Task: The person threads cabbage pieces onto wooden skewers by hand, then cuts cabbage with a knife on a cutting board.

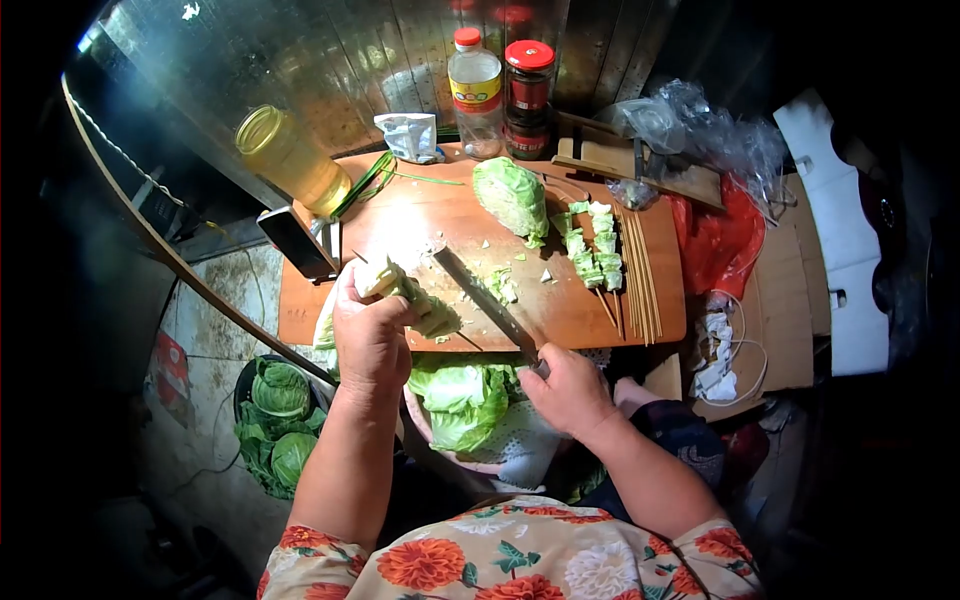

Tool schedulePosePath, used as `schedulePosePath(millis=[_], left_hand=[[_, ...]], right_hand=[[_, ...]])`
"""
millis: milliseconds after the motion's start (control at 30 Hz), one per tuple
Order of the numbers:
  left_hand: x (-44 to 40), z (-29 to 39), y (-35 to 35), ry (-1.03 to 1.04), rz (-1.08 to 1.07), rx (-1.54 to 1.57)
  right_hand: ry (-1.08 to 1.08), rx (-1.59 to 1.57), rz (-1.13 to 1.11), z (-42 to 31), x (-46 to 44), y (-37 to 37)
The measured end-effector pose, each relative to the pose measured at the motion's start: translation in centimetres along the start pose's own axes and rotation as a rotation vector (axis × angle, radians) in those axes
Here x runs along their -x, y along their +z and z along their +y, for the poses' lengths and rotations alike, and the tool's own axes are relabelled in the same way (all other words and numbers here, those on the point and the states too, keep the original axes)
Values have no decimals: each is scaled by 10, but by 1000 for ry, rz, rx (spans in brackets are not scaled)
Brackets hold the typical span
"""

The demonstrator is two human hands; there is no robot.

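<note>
My left hand point(372, 328) is closed around a cabbage skewer point(432, 312), with thin stick tips poking out at both ends. Wrapped round the handle of a knife point(487, 302), my right hand point(568, 393) is at the front edge of the wooden board point(405, 200). The blade slants up and left over the board, just right of the skewer. Cabbage scraps point(503, 285) lie beside the blade. Farther back rests a cut cabbage point(510, 200). To its right are two threaded cabbage skewers point(606, 245) and several bare sticks point(645, 280).
Behind the board stand a clear bottle point(476, 125) and a red-lidded jar point(528, 95). A jar of yellow liquid point(285, 160) and a propped phone point(294, 243) are at left. Cabbage leaves point(460, 395) fill a basin below; whole cabbages point(281, 388) sit lower left.
</note>
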State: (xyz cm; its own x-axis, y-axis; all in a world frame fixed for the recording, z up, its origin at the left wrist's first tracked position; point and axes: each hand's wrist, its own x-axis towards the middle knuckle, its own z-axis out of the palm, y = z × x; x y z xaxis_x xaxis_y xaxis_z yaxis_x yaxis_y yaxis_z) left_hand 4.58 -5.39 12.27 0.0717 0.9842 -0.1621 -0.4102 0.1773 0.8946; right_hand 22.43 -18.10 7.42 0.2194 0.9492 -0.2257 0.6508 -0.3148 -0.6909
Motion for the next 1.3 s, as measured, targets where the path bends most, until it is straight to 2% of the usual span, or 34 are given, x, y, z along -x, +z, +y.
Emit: schedulePosePath(millis=[133, 333, 500, 600, 667, 833, 900, 1033, 1100, 1133, 1200, 1233, 1300], left_hand=[[-4, 1, -9, -18, -20, 14], [-7, 10, -13, -23, -7, 43], [-7, 12, -16, -30, -5, 90], [-8, 12, -18, -26, -9, 88], [-8, 11, -20, -24, -19, 89], [-9, 12, -18, -40, -21, 107], [-10, 11, -18, -38, -25, 105], [-12, 6, -19, -50, -49, 122], [-11, 5, -17, -68, -74, 149], [-9, 5, -14, -66, -74, 139], [-7, 2, -7, -68, -85, 144], [-6, 0, -4, -87, -81, 119], [-3, -2, -2, -133, -93, 74]], right_hand=[[121, 103, -26, 10, -17, 5], [245, 332, 130, 39, -43, 17], [253, 423, -11, 34, -43, 25], [156, 396, -50, 25, -37, 34], [101, 448, -192, 23, -34, 38], [-75, 459, -323, 21, -23, 16], [-152, 476, -496, 22, -22, -1], [-170, 468, -413, 33, -20, -6], [-83, 415, -157, 30, -23, -1], [-79, 422, -151, 34, -26, 6], [7, 457, 5, 49, -38, 23], [73, 457, -31, 49, -42, 25], [55, 476, -1, 59, -46, 34]])
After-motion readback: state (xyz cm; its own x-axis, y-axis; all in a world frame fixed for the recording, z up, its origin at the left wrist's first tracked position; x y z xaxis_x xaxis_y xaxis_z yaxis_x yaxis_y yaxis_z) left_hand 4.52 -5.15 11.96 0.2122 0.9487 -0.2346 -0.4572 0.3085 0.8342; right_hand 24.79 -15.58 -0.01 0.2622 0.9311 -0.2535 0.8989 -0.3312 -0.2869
